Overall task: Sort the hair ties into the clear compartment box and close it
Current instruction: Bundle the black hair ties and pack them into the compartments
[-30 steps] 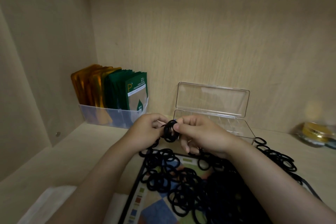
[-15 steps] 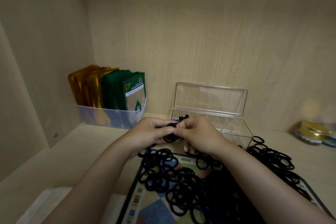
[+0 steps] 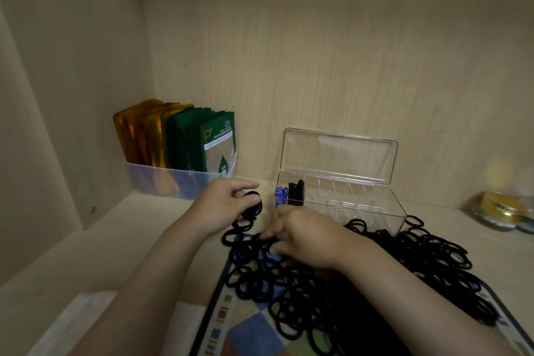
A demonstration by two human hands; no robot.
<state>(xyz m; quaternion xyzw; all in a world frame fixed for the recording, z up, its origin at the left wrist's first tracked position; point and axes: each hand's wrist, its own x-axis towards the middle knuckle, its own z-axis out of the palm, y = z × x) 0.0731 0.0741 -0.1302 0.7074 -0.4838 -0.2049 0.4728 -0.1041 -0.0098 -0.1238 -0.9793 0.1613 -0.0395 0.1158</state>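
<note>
1. The left hand [image 3: 222, 205] has its fingers curled and holds a small bundle of black hair ties [image 3: 255, 206] between thumb and fingers, just above the shelf [image 3: 115, 240].
2. The right hand [image 3: 303, 237] is palm down, just to the right of the left hand. Its curled fingertips pinch some loops at the far left edge of the pile of black hair ties [image 3: 375, 283].
3. This pile is wide and loose. It lies partly on a patterned board [image 3: 251, 332] with coloured squares and partly on the bare shelf, and it reaches the front wall of the clear compartment box [image 3: 361, 205].
4. The box stands just behind the right hand, near the back wall. Its lid [image 3: 338, 153] is open and stands upright.
5. At the left end of the box there are blue ties [image 3: 280, 195], and next to them black ties [image 3: 297, 191]. The other compartments look transparent.
6. To the left, a clear tray [image 3: 161, 182] holds gold sachets [image 3: 144, 130] and green sachets [image 3: 213, 141], standing upright.
7. At the far right stands a blurred jar with gold lid [image 3: 497, 208].
</note>
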